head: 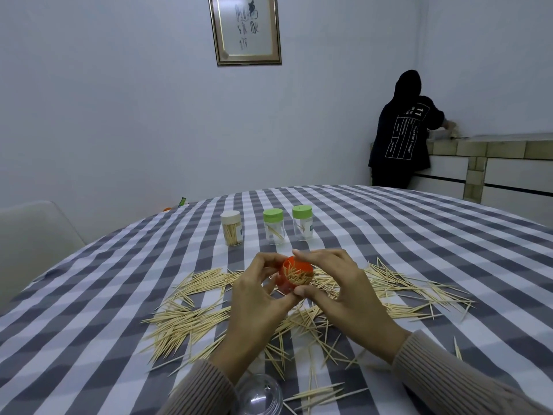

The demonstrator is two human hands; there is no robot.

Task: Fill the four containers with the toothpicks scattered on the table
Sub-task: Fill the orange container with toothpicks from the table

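Checked grey-and-white cloth (89, 295) covers the table. Nearest, below the wrists, lies a clear dome (258, 395). Toothpicks (185, 319) sprawl under and around both hands. Left hand (257, 292) and right hand (335, 283) together grip a red container (296, 275) packed with toothpicks. Beyond stand a white-lidded jar (231, 228), full, and two green-lidded jars (273, 226) (302, 223), nearly empty. Their labels are unreadable.

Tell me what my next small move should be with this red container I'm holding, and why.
Probably settle the bundle fully into the red container, then set it upright beside the white-capped container. Both the left hand and right hand grip it tilted toward you, toothpick tips showing at its mouth. Many scattered toothpicks remain, and the two green-capped containers look nearly empty.
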